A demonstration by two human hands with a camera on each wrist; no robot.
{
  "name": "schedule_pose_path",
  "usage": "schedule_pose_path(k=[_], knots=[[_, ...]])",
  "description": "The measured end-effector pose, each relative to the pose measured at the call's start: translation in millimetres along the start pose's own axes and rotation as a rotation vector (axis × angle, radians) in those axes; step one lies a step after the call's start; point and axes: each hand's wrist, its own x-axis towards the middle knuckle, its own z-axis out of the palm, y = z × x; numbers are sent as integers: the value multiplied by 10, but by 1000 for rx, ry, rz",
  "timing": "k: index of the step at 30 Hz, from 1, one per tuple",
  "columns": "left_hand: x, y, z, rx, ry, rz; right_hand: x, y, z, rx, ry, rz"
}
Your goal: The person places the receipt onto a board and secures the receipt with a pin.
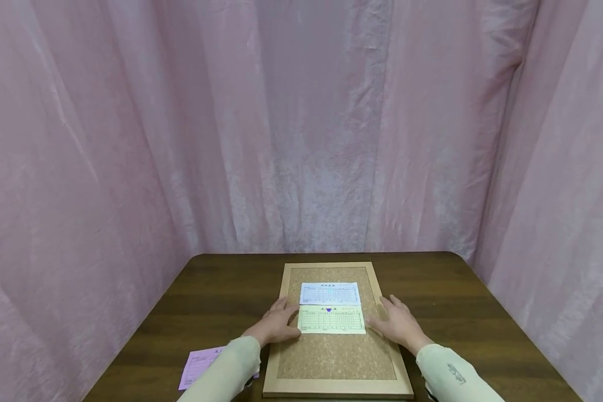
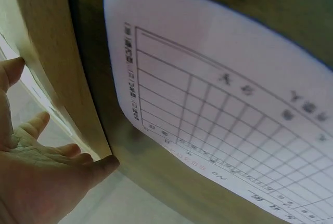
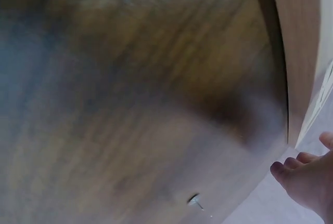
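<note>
A cork board (image 1: 336,357) with a pale wooden frame lies flat on the table. On the cork are a light blue printed form (image 1: 314,294) and, just below it, a light green printed form (image 1: 331,322). A small purple pushpin (image 1: 329,310) sits at the green form's top edge. My left hand (image 1: 277,324) rests over the board's left side, its thumb by the green form's left edge. Over the right side lies my right hand (image 1: 396,322), thumb close to the form's right edge. Both hands have loosely spread fingers; neither grips anything.
A purple printed form (image 1: 201,365) lies on the table (image 1: 221,301) left of the board, partly hidden by the left sleeve. In the right wrist view a small metal-looking tack (image 3: 194,200) lies on the wood. Pink curtains (image 1: 321,139) hang behind and at both sides.
</note>
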Motion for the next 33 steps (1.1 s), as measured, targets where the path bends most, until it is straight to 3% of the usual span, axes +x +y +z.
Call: schedule_pose_path(k=[5, 14, 26, 33], knots=[[-73, -53, -16, -16, 9, 14, -36, 23, 24, 3, -1, -5], [-229, -124, -155, -102, 25, -18, -95, 57, 56, 28, -9, 5], [-431, -423, -334, -161, 78, -42, -127, 63, 45, 17, -92, 29], [-519, -551, -449, -198, 83, -81, -120, 77, 22, -16, -98, 10]])
